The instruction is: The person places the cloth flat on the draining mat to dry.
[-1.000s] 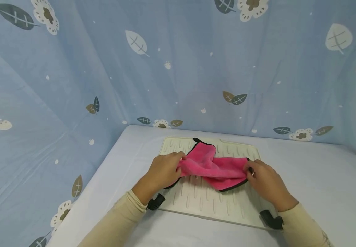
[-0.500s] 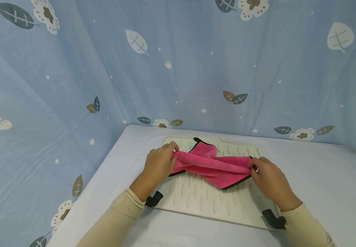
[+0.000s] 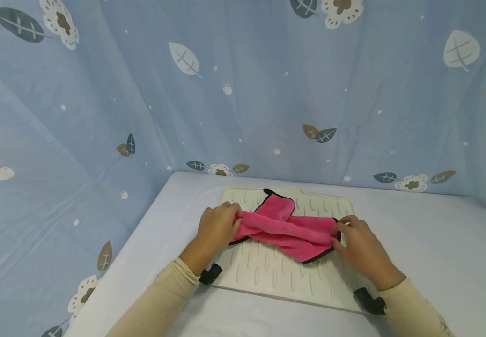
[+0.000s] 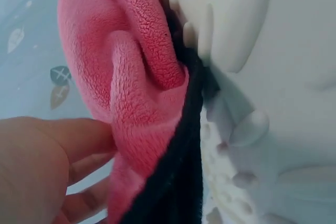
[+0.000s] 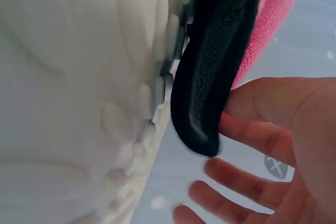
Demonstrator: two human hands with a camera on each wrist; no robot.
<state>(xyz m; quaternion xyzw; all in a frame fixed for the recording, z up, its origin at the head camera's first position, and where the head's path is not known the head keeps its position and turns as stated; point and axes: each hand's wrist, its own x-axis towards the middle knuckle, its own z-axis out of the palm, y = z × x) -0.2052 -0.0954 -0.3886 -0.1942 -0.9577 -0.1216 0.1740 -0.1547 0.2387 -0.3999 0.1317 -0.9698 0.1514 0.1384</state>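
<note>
A pink towel [image 3: 276,226] with black edging lies bunched lengthwise between my two hands, over a cream ridged mat [image 3: 268,276]. At its left end my left hand [image 3: 215,229] pinches the fabric between thumb and fingers. The right end is pinched by thumb and forefinger of my right hand [image 3: 363,250], near the black edge. In the right wrist view, the other fingers [image 5: 236,203] of that hand are spread apart from the towel [image 5: 265,30]. A towel corner with a small black loop [image 3: 268,191] points to the back of the mat.
The mat rests on a white-covered table [image 3: 432,243]. Blue curtains [image 3: 260,103] with leaf and flower prints rise behind the table and on the left. A black wrist mount [image 3: 211,274] sits under the left wrist, another black mount [image 3: 369,301] under the right.
My left hand has moved left and a little away from me with its end of the towel, drawing it longer. After rising slightly, both hands are lower again.
</note>
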